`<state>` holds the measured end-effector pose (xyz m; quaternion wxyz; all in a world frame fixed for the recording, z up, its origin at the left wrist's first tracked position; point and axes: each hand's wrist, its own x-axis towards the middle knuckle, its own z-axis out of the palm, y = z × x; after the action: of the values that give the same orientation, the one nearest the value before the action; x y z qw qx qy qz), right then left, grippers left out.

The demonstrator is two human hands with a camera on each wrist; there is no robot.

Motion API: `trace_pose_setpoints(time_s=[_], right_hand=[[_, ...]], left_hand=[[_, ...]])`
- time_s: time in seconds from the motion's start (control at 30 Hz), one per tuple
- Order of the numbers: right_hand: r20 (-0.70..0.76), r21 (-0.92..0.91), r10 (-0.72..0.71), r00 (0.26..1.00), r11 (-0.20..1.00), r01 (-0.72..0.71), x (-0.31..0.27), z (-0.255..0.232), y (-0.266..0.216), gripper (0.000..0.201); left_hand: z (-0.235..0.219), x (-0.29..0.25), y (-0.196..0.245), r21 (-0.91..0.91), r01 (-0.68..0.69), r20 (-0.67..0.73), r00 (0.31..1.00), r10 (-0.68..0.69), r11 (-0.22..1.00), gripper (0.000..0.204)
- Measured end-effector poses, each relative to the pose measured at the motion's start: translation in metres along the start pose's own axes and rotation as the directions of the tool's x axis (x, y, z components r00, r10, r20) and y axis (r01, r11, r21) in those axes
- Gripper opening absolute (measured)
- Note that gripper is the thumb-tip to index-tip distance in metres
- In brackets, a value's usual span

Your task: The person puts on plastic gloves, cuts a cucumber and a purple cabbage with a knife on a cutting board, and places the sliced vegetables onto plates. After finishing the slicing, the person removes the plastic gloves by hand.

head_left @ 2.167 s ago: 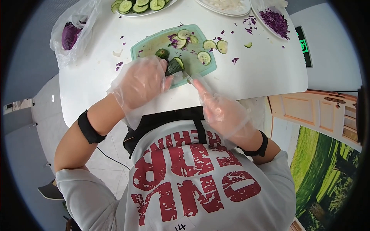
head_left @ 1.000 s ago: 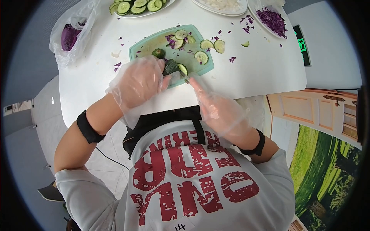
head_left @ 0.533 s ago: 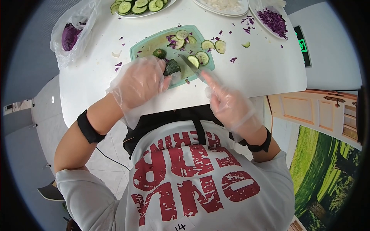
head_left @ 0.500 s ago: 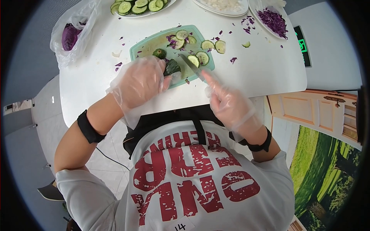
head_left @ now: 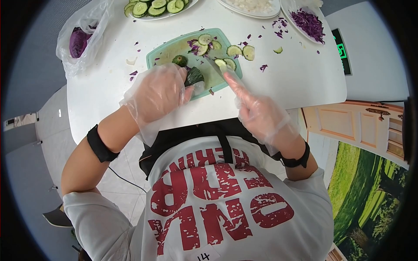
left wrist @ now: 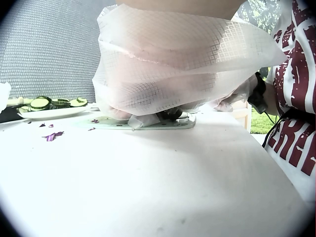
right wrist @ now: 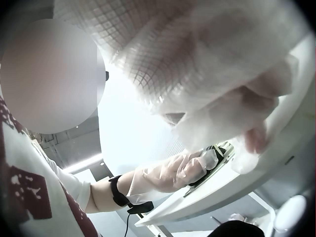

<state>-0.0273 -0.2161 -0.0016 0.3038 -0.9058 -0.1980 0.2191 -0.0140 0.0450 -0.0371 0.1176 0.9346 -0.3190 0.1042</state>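
Observation:
In the head view my left hand (head_left: 160, 91), in a clear plastic glove, grips a dark green cucumber piece (head_left: 194, 76) on the pale green cutting board (head_left: 165, 50). My gloved right hand (head_left: 261, 114) holds a knife (head_left: 214, 65), index finger stretched along it; its handle is hidden in the palm. Right at the blade sits a cucumber slice (head_left: 220, 64), overlapping another slice (head_left: 230, 64) near the board's right edge. A cucumber end (head_left: 180, 60) lies beyond my left fingers. More slices (head_left: 204, 39) with purple shreds rest at the board's far side.
At the back stand a plate of cucumber slices (head_left: 157, 9), a plate of white pieces (head_left: 254, 6) and a plate of shredded purple cabbage (head_left: 308, 25). A plastic bag with a purple cabbage piece (head_left: 79, 42) lies at left. Two slices (head_left: 241, 51) and purple scraps lie beside the board on the white table (head_left: 296, 82).
The knife has cut a slice off the cucumber, and my right hand has moved it right and away from me, up to the slice near the board's edge. My left hand stays in place.

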Motion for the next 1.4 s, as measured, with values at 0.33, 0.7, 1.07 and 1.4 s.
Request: trace_pose_setpoints(time_s=[0.33, 0.7, 1.07, 1.4], right_hand=[[0.099, -0.027, 0.13, 0.986, 0.991, -0.128, 0.006, -0.009, -0.006, 0.067], [-0.103, 0.065, 0.04, 0.994, 0.997, -0.033, 0.0, 0.001, 0.013, 0.059], [-0.082, 0.119, 0.016, 0.997, 0.993, -0.006, -0.01, 0.024, 0.001, 0.033], [-0.199, -0.042, -0.11, 0.974, 0.994, 0.104, -0.008, 0.034, -0.003, 0.017]], left_hand=[[-0.002, 0.001, 0.001, -0.005, 0.01, 0.011, 1.0, -0.01, 1.0, 0.03], [-0.003, 0.001, 0.001, -0.006, 0.027, 0.047, 0.999, -0.027, 1.0, 0.03], [-0.003, 0.001, 0.002, -0.001, 0.034, 0.042, 0.999, -0.034, 0.999, 0.03], [-0.004, 0.0, 0.001, -0.019, 0.087, 0.133, 0.988, -0.084, 0.996, 0.03]])
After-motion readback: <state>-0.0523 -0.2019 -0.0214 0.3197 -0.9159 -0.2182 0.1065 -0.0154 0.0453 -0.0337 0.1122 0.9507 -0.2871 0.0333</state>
